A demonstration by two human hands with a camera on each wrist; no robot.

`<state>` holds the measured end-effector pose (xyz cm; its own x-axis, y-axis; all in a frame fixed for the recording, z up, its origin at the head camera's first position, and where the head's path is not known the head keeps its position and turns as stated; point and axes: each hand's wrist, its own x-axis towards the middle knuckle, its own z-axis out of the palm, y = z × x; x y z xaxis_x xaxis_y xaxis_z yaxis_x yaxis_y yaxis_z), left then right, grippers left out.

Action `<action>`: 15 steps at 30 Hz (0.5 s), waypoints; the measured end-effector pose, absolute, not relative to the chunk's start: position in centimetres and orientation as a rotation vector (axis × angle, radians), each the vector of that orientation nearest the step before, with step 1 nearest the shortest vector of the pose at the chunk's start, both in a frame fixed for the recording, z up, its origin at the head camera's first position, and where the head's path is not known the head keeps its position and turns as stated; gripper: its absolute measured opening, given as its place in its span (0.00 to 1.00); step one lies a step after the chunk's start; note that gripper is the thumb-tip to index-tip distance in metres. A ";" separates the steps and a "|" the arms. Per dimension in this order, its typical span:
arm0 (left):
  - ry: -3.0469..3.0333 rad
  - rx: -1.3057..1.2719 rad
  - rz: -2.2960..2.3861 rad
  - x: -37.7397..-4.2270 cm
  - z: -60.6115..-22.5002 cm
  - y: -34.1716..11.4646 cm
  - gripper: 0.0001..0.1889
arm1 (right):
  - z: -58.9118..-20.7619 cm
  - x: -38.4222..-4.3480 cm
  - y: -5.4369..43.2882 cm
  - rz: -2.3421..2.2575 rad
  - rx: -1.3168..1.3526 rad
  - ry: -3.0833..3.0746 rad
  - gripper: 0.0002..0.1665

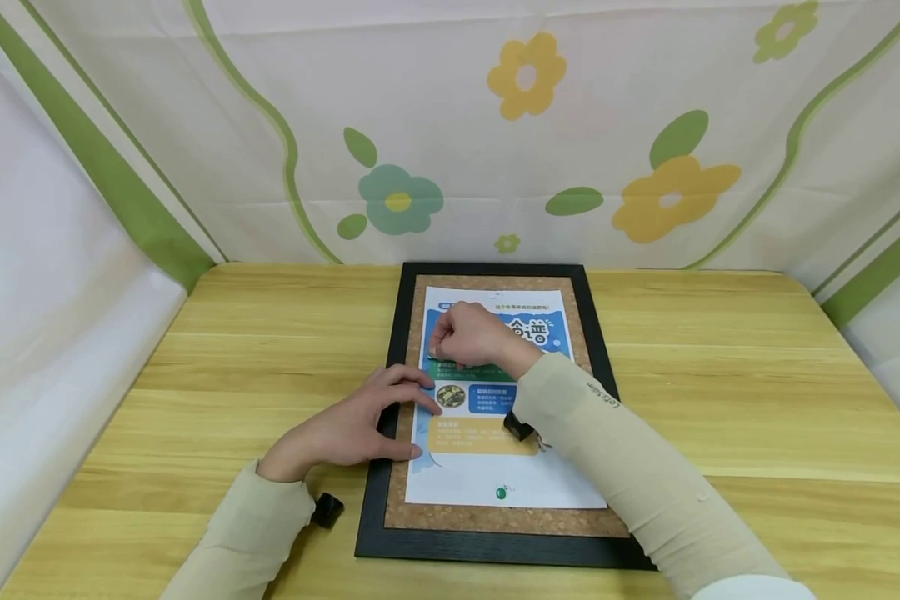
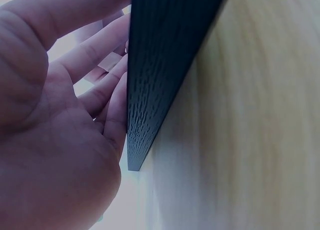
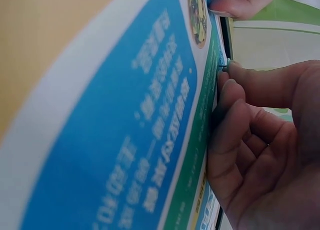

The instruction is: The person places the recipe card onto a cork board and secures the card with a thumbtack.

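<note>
A printed poster (image 1: 480,479) with blue, green and orange panels lies on a cork board (image 1: 450,518) in a black frame (image 1: 487,546). My right hand (image 1: 471,336) pinches a push pin (image 3: 228,63) between thumb and fingertip at the poster's left edge. The pin's thin needle points at the paper in the right wrist view, its head mostly hidden by the fingers. My left hand (image 1: 360,421) lies across the frame's left side, fingers spread, its fingertips at the poster's left edge. In the left wrist view the fingers reach over the black frame side (image 2: 155,64).
A small round green piece (image 1: 501,493) sits at the poster's lower middle. The board rests on a wooden table (image 1: 720,400). Behind it hangs a white curtain (image 1: 465,150) with flowers and green vines; white cloth (image 1: 52,275) also hangs at the sides.
</note>
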<state>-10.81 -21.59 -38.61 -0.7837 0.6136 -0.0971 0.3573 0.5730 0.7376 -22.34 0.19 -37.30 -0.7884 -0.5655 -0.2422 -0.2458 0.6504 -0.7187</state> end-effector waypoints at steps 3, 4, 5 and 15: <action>2.465 0.792 1.043 -10.8 -38.6 -21.6 0.20 | -37.3 -22.4 0.2 -0.951 -0.642 2.419 0.08; 2.465 0.792 1.043 -10.8 -38.6 -21.6 0.20 | -37.3 -22.4 0.2 -0.950 -0.642 2.417 0.08; 2.465 0.791 1.042 -10.8 -38.7 -21.6 0.20 | -37.3 -22.4 0.2 -0.945 -0.644 2.414 0.08; 2.464 0.787 1.044 -10.8 -38.7 -21.7 0.20 | -37.5 -22.3 0.1 -0.824 -0.729 2.569 0.07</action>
